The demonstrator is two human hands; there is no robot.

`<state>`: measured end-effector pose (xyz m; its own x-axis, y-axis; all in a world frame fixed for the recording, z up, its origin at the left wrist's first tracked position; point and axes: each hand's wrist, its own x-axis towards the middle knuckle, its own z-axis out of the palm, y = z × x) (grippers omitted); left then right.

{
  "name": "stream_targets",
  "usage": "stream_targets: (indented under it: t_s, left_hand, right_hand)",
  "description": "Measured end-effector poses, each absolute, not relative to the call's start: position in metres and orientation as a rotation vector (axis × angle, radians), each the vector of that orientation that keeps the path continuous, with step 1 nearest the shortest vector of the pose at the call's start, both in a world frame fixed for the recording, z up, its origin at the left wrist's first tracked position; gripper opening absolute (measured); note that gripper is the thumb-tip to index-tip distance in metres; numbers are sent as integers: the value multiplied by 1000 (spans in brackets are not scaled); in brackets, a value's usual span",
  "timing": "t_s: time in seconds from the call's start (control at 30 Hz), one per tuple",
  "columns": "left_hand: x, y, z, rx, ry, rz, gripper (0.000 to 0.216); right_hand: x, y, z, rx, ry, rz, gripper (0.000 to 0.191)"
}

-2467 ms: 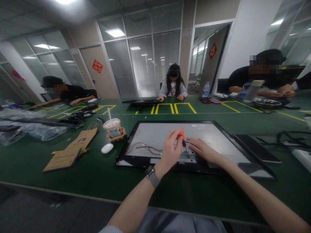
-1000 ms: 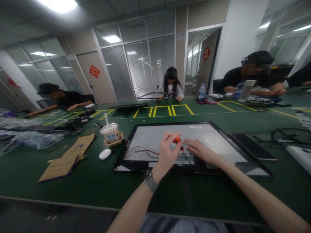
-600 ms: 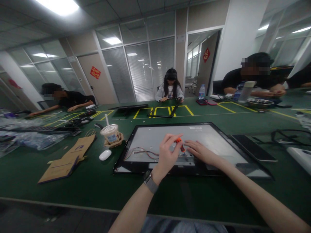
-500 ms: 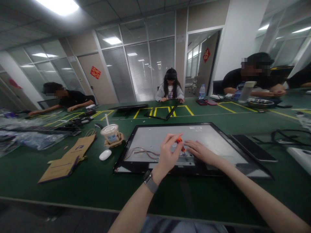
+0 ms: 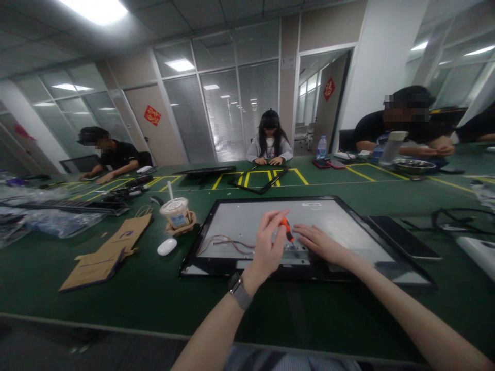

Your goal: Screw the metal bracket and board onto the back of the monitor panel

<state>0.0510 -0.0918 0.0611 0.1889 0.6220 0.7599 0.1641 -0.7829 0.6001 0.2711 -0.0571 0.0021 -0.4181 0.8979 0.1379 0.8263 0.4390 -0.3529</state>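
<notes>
My left hand [image 5: 269, 241], with a watch on its wrist, has its fingers closed round the top of an orange-and-black screwdriver [image 5: 287, 230]. The screwdriver leans a little, its tip down at a metal strip [image 5: 299, 254] along the near side of a flat display panel [image 5: 251, 212]. My right hand [image 5: 319, 241] lies palm down on the panel just right of the tip, fingers stretched out and holding nothing visible. Thin cables [image 5: 228, 241] run over the grey back of the panel to the left of my left hand. Whatever sits right under the tip is too small to make out.
Left of the panel are a drink cup [image 5: 176, 212] in a carton holder, a white mouse [image 5: 167, 247] and a brown paper bag [image 5: 119, 242]. A dark flat device [image 5: 402, 234] lies close on the right. Across the table a person sits behind a black frame [image 5: 261, 189].
My left hand has shifted slightly, showing more of the screwdriver, which stays at the same spot. My right hand keeps its place. The person opposite has drawn both hands together at the frame.
</notes>
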Motion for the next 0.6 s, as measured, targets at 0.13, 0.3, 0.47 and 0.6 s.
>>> stream_targets:
  t_s: [0.13,0.3,0.47,0.6]
  left_hand:
    - [52,-91,60,2093,692,1641,34]
    - [52,-90,60,2078,759,1688,25]
    - [53,-92,61,2096,696,1592,35]
    - [53,-89,61,2109,727,1628,29]
  right_hand:
    - [272,-56,1,-1489,-2392,335,61]
    - [274,-54,-2,-1478,-2395,333,61]
    - [275,-53,-4,-1474,-2397,332,59]
    - [275,-53,-5,-1468,-2387,323,59]
